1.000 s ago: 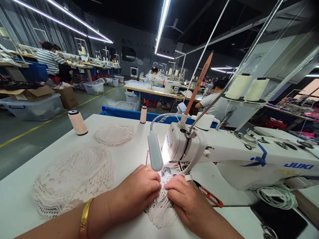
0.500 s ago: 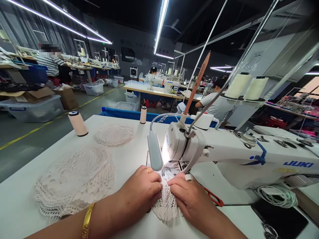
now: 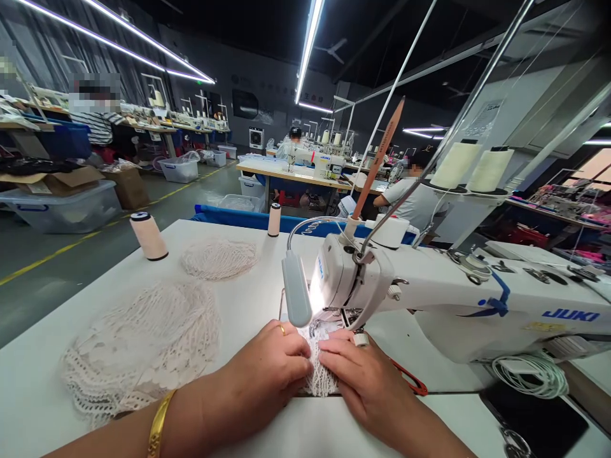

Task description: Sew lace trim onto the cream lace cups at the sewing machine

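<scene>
My left hand (image 3: 267, 372) and my right hand (image 3: 365, 378) lie side by side on a small piece of white lace (image 3: 321, 369), pressing it flat on the table just in front of the needle of the white JUKI sewing machine (image 3: 458, 299). The fingers of both hands are curled over the lace's edges. A gold ring and a gold bracelet are on my left hand. The machine's lamp (image 3: 296, 289) shines down on the needle area, which the hands partly hide.
A stack of lace pieces (image 3: 143, 343) lies left of my hands, a smaller lace pile (image 3: 219, 257) behind it. Two thread cones (image 3: 149, 235) (image 3: 274, 219) stand on the white table (image 3: 248, 299). Red-handled snips (image 3: 405, 375) lie by my right hand. Other people work at distant tables.
The lace has moved away from me toward the needle; less of it hangs near the table's front edge. Both hands have slid forward with it.
</scene>
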